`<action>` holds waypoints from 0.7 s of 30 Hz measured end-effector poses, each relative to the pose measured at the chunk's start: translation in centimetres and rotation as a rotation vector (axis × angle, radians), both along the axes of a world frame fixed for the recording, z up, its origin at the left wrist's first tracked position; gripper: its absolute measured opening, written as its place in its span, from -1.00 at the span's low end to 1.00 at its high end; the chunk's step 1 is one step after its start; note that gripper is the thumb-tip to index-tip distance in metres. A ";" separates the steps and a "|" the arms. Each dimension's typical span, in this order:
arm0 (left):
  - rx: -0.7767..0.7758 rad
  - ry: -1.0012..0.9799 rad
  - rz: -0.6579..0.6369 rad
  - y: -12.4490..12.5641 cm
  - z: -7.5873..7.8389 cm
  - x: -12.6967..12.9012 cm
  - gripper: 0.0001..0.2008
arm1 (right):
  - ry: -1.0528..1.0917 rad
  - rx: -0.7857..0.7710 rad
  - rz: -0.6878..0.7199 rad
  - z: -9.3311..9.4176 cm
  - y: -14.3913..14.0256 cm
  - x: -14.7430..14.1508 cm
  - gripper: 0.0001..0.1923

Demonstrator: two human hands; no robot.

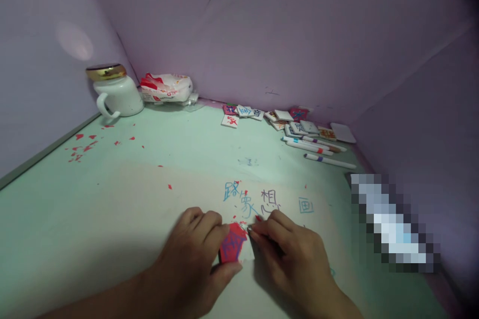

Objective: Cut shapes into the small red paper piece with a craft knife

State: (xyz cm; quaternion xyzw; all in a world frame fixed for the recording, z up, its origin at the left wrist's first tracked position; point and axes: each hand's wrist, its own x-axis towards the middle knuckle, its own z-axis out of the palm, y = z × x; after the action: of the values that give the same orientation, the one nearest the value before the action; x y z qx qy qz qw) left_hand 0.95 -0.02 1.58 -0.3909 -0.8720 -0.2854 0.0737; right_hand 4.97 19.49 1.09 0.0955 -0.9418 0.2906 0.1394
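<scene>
the left hand (pixel 194 254) grips a red tile (pixel 232 243) between thumb and curled fingers, held on the table (pixel 112 199). the right hand (pixel 288 254), fingers pinched narrow on a small scraper (pixel 250 230), touches the tile's top right corner. red flakes (pixel 239 220) lie just above the tile.

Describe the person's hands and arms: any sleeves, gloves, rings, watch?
Both hands are bare: the left hand and right hand show no gloves and no rings on the visible fingers. The forearms are bare to the frame edge, with no sleeve, watch or band in view. No markings visible.
</scene>
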 end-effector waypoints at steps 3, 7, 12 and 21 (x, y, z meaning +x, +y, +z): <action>-0.014 0.002 -0.019 0.0 0.2 -0.1 -0.76 | -0.001 0.044 -0.003 0.3 0.0 0.0 -0.75; -0.002 -0.015 -0.028 0.0 0.1 -0.2 -0.73 | -0.044 0.086 0.063 0.9 0.5 -0.5 -0.75; 0.002 -0.020 -0.052 -0.2 -0.2 -0.2 -0.69 | -0.050 0.124 0.190 1.3 1.3 -1.4 -0.76; -0.012 -0.014 -0.046 -0.4 0.1 0.1 -0.76 | -0.058 0.109 0.232 1.1 1.7 -1.3 -0.79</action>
State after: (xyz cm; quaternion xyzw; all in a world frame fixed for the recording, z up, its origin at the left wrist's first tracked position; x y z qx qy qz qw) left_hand 1.01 -0.37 1.66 -0.4093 -0.8649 -0.2847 0.0585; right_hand 3.68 21.21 2.15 0.2027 -0.9425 0.2557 0.0724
